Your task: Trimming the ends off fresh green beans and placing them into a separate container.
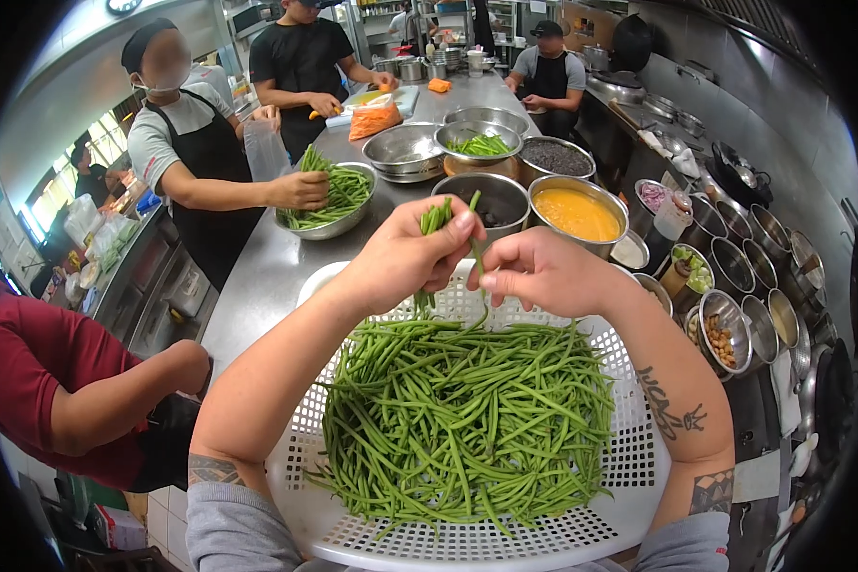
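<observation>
A small bunch of green beans [436, 218] is gripped in my left hand [415, 247], above the far rim of a white perforated plastic basket [429, 550]. Just to its right, my right hand [543, 275] pinches the lower part of a single green bean [477, 250] between thumb and fingertip. That bean stands nearly upright, its top beside the left fingers. Below both hands, a wide heap of loose green beans [472, 422] covers most of the basket's floor.
Past the basket stand a pot of orange liquid [575, 211] and a dark pot [482, 204] on the steel counter [250, 286]. Left, a co-worker's hand [302, 189] holds beans over a steel bowl [336, 225]. Several ingredient containers [726, 336] line the right. A person in red [64, 372] stands close left.
</observation>
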Demonstrator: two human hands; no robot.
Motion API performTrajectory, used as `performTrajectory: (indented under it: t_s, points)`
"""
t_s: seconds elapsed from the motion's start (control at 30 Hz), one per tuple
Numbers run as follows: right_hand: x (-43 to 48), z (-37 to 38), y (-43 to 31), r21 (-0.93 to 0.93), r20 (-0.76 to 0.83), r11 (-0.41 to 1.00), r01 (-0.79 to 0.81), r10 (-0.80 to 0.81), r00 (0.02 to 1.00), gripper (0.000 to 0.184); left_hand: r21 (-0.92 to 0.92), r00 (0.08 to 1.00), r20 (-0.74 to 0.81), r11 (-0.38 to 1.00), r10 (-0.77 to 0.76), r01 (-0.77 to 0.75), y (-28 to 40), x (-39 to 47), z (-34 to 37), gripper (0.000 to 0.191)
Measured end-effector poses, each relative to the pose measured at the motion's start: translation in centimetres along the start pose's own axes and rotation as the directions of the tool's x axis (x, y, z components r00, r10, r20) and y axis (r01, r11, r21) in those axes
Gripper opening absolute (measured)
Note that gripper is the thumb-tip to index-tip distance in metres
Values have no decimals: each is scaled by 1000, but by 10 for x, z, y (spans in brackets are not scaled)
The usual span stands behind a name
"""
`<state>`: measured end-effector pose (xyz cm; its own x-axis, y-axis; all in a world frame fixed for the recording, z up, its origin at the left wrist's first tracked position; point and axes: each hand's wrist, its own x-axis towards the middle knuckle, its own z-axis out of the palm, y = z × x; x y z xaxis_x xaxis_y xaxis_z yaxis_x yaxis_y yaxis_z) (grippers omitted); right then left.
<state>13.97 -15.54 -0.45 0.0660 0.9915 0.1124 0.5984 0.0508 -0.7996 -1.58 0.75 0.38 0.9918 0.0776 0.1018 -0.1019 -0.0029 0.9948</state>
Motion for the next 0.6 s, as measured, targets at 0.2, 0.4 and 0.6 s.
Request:
performTrajectory:
  t_s: [0.2,0.4,0.6]
  points:
    - [0,-5,-1,279,-74,956,-94,119,990,19,-121,978,-117,975,172,-185,-4,7,-6,22]
    - [3,-9,1,460,-430,882,102,121,895,14,-269,976,-154,944,151,-189,-7,4,-7,17]
    - [-2,1,-2,448,-352,888,101,71,933,16,-321,959,-270,932,82,-169,-7,3,-6,16]
